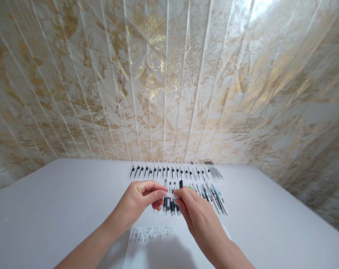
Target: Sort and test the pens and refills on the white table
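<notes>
Both hands are raised over the middle of the table, close together. Between their fingertips is a small, whitish, translucent piece (171, 195), too blurred to name. My left hand (143, 198) pinches its left end with thumb and index finger. My right hand (194, 207) has its fingers closed on the right end. A dark pen (181, 184) shows just beyond my right fingers. Several black and clear pens (172, 207) lie partly hidden behind and below the hands.
On the white table (74, 209), a long row of thin dark pieces (159, 172) lies at the back. More pens (215, 198) lie right of the hands. A sheet with dark marks (151, 233) is nearest me. Behind stands a gold-patterned curtain (149, 86).
</notes>
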The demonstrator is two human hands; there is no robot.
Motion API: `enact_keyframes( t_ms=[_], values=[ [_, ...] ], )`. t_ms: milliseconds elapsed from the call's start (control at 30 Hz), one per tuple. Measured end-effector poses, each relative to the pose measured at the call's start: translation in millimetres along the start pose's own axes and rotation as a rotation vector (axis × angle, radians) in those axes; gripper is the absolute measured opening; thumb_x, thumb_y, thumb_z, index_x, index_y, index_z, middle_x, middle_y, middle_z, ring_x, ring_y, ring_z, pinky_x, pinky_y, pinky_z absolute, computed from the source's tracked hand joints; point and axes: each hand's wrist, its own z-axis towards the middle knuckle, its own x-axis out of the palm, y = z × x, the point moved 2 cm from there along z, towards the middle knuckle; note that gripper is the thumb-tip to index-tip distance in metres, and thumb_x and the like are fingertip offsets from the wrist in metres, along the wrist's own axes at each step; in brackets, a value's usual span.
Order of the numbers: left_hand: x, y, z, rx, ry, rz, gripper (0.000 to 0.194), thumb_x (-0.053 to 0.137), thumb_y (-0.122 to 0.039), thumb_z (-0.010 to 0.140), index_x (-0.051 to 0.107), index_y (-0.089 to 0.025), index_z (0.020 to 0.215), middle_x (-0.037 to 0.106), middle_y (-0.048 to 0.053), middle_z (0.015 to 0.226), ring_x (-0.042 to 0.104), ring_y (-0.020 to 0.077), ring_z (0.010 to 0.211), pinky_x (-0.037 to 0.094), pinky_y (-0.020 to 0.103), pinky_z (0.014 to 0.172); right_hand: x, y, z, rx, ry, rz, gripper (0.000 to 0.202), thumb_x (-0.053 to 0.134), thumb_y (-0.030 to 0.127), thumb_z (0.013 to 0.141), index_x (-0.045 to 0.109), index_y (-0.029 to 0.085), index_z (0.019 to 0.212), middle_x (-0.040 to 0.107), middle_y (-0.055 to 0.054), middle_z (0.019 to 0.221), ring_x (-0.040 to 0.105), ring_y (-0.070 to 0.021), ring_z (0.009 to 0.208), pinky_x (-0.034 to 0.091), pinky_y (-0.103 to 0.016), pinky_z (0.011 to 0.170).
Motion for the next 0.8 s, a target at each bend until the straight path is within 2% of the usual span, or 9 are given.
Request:
enact_keyframes(
  t_ms=[100,167,367,500,567,700,800],
  values=[
    [0.9,3,-1,0.004,0.051,0.052,0.02,0.065,-0.034,0.079,0.071,-0.017,0.07,0.061,-0.002,0.054,0.054,0.0111,0.052,0.045,0.023,0.055,0,1,0,-0.053,-0.024,-0.122,0.021,0.036,0.021,0.097,0.056,0.018,0.091,0.06,-0.005,0.077,0.055,-0.0178,0.067,0.04,-0.027,0.059],
    [3.2,5,-2,0.027,0.056,0.058,0.026,0.063,-0.037,0.081,0.068,-0.016,0.066,0.061,-0.001,0.056,0.054,0.0112,0.053,0.044,0.023,0.056,-1,0,0,-0.043,-0.021,-0.095,0.02,0.037,0.021,0.096,0.055,0.018,0.089,0.06,-0.004,0.077,0.055,-0.0172,0.066,0.039,-0.026,0.058],
    [12.9,11,-2,0.083,-0.07,-0.079,0.03,0.059,-0.046,0.083,0.064,-0.017,0.082,0.057,-0.003,0.061,0.05,0.0116,0.057,0.042,0.024,0.058,-1,-4,0,0.08,0.037,0.066,0.023,0.034,0.026,0.098,0.052,0.02,0.085,0.06,-0.002,0.072,0.054,-0.0146,0.059,0.037,-0.023,0.054],
    [17.8,10,-3,0.061,-0.165,-0.094,0.025,0.065,-0.04,0.079,0.058,-0.018,0.069,0.051,-0.005,0.057,0.047,0.0105,0.055,0.04,0.023,0.057,2,-4,0,0.129,0.092,0.086,0.026,0.031,0.028,0.098,0.05,0.02,0.082,0.057,-0.002,0.071,0.05,-0.0144,0.059,0.034,-0.024,0.055],
    [17.3,9,-3,0.057,-0.17,-0.081,0.02,0.065,-0.036,0.078,0.06,-0.018,0.072,0.053,-0.005,0.058,0.048,0.0113,0.057,0.041,0.023,0.058,2,-5,0,0.168,0.128,0.123,0.03,0.03,0.031,0.098,0.049,0.02,0.079,0.054,-0.001,0.067,0.046,-0.0139,0.057,0.031,-0.024,0.054],
    [12.2,5,-5,0.079,-0.079,0.003,0.01,0.063,-0.028,0.08,0.068,-0.021,0.084,0.061,-0.002,0.071,0.055,0.0135,0.068,0.043,0.024,0.068,0,-7,0,0.29,0.275,0.411,0.038,0.029,0.039,0.098,0.055,0.018,0.08,0.047,0.002,0.061,0.044,-0.012,0.055,0.031,-0.023,0.053],
    [10.2,-2,-7,0.131,-0.042,0.032,0.013,0.059,-0.027,0.083,0.071,-0.023,0.088,0.064,0.0,0.084,0.055,0.0139,0.074,0.042,0.024,0.075,-1,-7,0,0.35,0.319,0.631,0.042,0.029,0.045,0.098,0.058,0.018,0.084,0.043,0.004,0.061,0.041,-0.0104,0.056,0.032,-0.022,0.054]
  ],
)
